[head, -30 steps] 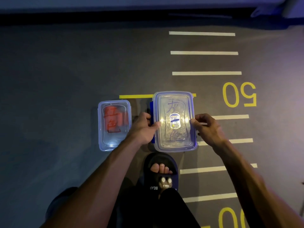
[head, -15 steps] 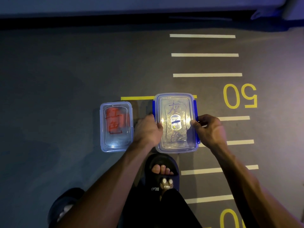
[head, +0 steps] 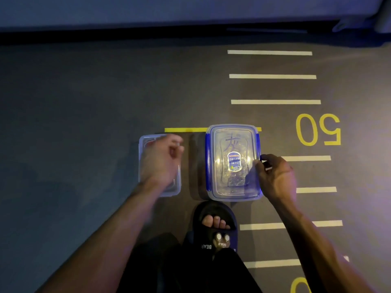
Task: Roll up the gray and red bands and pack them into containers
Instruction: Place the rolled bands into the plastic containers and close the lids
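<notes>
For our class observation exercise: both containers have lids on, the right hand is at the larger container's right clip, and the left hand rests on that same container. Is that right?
Not quite. In the head view the left hand is over the smaller container, not the larger container. The right hand is at the larger one's right clip, and both lids are on.

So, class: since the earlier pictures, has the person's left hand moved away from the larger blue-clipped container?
Yes. The left hand has moved left, off the larger clear blue-clipped container, and is now over the smaller clear plastic container beside it.
</notes>
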### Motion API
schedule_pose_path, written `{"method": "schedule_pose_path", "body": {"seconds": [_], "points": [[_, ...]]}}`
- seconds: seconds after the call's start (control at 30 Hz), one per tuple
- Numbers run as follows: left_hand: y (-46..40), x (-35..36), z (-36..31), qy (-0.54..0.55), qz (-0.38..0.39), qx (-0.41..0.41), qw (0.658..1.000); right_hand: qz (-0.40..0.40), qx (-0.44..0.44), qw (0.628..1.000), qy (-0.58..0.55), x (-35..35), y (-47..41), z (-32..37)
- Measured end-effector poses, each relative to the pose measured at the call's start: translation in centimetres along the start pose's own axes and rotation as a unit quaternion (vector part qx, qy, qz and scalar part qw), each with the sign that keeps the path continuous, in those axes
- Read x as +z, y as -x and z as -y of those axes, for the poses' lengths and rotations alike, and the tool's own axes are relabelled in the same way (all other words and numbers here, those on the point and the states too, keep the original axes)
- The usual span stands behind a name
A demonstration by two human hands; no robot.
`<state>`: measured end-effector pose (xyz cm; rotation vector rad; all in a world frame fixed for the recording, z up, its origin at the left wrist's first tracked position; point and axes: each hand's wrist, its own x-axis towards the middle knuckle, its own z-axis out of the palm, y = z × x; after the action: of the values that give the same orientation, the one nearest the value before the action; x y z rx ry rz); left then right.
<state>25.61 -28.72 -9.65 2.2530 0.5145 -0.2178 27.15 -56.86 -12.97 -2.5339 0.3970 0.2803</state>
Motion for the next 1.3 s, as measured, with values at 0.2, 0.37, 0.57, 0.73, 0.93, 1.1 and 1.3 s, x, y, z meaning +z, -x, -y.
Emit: {"method": "schedule_pose_path", "body": {"seconds": [0.2, 0.37, 0.57, 0.73, 0.93, 1.1, 1.3], "points": [[1.2, -5.4, 7.3, 0.116, -0.055, -0.173, 0.977, -0.001, -0.022, 1.000, -0.017, 1.2, 1.0, 1.4], [3.0, -3.7, 7.1, 0.202, -0.026, -0.212, 0.956, 0.058, -0.097, 0.993, -0.042, 2.2, 2.8, 3.0], [3.6, -4.0, 6.7, 0.202, -0.020, -0.185, 0.961, 0.176, -0.184, 0.966, 0.046, 1.0, 6.3, 1.5], [-0.2, -3.1, 8.0, 0.226, 0.000, -0.180, 0.957, 0.135, -0.203, 0.964, 0.109, 1.2, 3.7, 2.5], [-8.5, -3.5, 4.8, 0.237, 0.027, -0.123, 0.963, 0.126, -0.204, 0.963, 0.127, 0.4, -4.8, 6.1], [-11.5, -4.7, 2.2, 0.240, 0.070, -0.131, 0.959, 0.133, -0.196, 0.959, 0.158, -0.3, -8.9, 8.4], [-11.6, -5.0, 0.9, 0.247, 0.139, -0.117, 0.952, 0.142, -0.185, 0.958, 0.168, -0.4, -9.9, 9.6]]}}
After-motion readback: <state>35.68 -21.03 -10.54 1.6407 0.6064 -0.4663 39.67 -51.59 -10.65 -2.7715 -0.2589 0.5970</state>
